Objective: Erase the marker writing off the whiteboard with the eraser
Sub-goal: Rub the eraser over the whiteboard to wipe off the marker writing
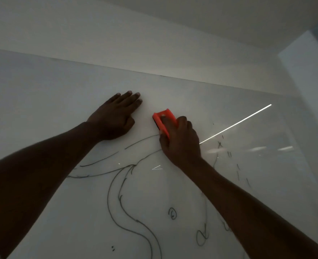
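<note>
Right hand (180,141) wrapped around orange eraser (164,119) pressed on whiteboard (51,94) above marker lines (117,195), left hand (115,116) flat beside it, fingers together, both forearms extended

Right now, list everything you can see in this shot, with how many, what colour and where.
whiteboard: one, white, filling most of the view
marker writing: many dark lines and small marks, lower and right part of the board
eraser: one, orange with a dark pad, on the board at centre
wall: white, above the board
left hand: one, flat on the board, left of the eraser
right hand: one, gripping the eraser
</note>
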Action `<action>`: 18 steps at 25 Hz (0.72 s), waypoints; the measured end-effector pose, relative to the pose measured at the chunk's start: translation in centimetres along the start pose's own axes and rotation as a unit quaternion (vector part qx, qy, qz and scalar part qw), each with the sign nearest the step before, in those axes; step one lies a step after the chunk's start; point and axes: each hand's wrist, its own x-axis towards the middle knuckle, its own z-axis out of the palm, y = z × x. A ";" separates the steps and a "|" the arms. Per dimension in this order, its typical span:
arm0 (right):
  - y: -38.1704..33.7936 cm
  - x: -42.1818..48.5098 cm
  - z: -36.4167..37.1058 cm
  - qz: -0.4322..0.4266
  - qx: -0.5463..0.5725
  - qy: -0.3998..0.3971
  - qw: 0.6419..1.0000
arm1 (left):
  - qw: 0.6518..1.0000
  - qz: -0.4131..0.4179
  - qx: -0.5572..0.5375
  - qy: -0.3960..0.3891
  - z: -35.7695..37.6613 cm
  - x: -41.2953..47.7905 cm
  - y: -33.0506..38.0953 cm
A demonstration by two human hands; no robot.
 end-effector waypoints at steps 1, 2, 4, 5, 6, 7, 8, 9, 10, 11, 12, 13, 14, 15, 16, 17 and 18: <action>2.1 -0.4 -0.4 -0.007 -0.005 0.000 1.000 | 1.000 -0.002 -0.003 0.009 0.2 0.1 -0.2; 4.7 -0.6 -0.7 0.030 -0.021 -0.004 0.999 | 1.000 -0.001 -0.006 0.015 0.4 0.0 -0.4; 10.1 -0.9 -1.3 0.165 -0.057 -0.025 0.984 | 1.000 0.001 -0.010 0.015 0.6 -0.1 -0.5; 12.2 -1.0 -1.6 0.228 -0.062 -0.032 0.971 | 1.000 0.000 -0.014 0.016 0.5 -0.1 -0.3; 13.1 -1.1 -1.6 0.280 -0.059 -0.031 0.958 | 1.000 -0.001 -0.017 0.016 0.5 0.0 -0.2; 12.9 -0.9 -1.3 0.320 -0.055 -0.026 0.945 | 1.000 -0.002 -0.019 0.016 0.4 0.0 0.0; 11.7 -0.6 -1.0 0.335 -0.047 -0.018 0.941 | 1.000 -0.002 -0.021 0.015 0.4 0.0 0.0; 10.1 -0.4 -0.7 0.308 -0.039 -0.002 0.951 | 1.000 -0.002 -0.023 0.015 0.3 -0.1 0.0; 8.5 -0.6 -0.5 0.237 -0.030 0.008 0.971 | 1.000 -0.002 -0.025 0.013 0.2 -0.2 0.0; 7.6 -0.9 -0.4 0.144 -0.015 0.007 0.989 | 1.000 -0.003 -0.025 0.012 0.2 -0.2 0.0; 7.8 -1.1 -0.4 0.059 -0.001 -0.002 0.998 | 1.000 -0.003 -0.025 0.011 0.1 -0.2 0.0; 8.8 -1.0 -0.7 0.001 0.009 -0.016 1.000 | 1.000 -0.002 -0.026 0.009 0.0 -0.2 0.0; 10.3 -0.7 -1.0 -0.007 0.010 -0.026 1.000 | 1.000 -0.001 -0.028 0.007 0.0 -0.1 0.0; 11.8 -0.4 -1.0 0.045 0.002 -0.025 0.999 | 1.000 0.001 -0.031 0.006 -0.1 -0.1 -0.1; 12.9 0.0 -0.9 0.148 -0.004 -0.015 0.989 | 0.999 0.004 -0.033 0.006 -0.1 -0.2 -0.2; 13.5 0.6 -0.7 0.263 -0.009 -0.001 0.965 | 0.999 0.006 -0.035 0.008 0.0 -0.2 -0.2; 13.3 1.2 -0.5 0.351 -0.011 0.007 0.936 | 0.999 0.007 -0.039 0.011 0.0 -0.2 -0.2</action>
